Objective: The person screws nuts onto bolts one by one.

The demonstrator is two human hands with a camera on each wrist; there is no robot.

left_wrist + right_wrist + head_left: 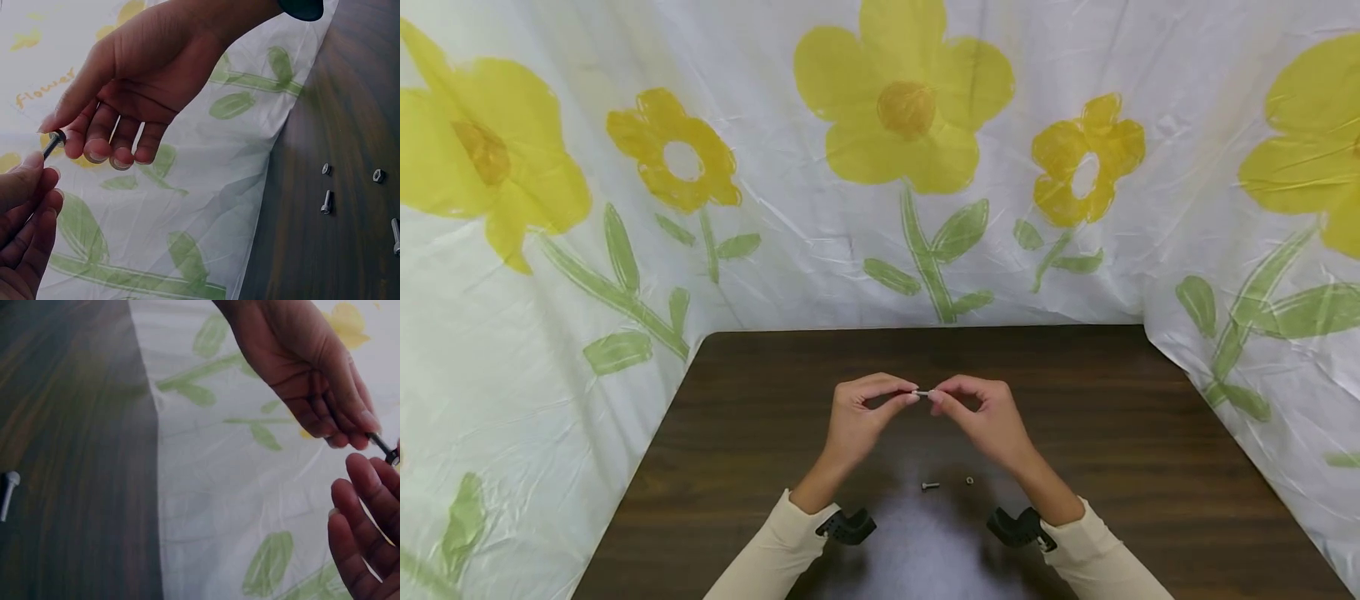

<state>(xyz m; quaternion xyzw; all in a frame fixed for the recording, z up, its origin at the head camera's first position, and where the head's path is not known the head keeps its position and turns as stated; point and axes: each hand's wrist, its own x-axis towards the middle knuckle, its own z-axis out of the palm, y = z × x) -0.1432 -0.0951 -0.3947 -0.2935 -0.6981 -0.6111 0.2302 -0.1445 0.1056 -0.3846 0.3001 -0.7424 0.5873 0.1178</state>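
Threading, I reckon: slim grey metal bolt [50, 147]
Left fingers [883, 386] pinch its shaft, right fingers [961, 384] its rounded end, both barely parted; next needs steady twisting imo.

The cloth [805, 275] was coloured white and was painted with yellow flowers [865, 137], green stems [928, 262] and green leaves [962, 231]. Big flowers were given orange middles [906, 109]; small ones were given white. Dark brown, with streaky wood lines, was seen on the table [737, 433]. Cream was seen on the sleeves [782, 546], black on the wrist straps [847, 527], silver-grey on the held bolt [51, 147].
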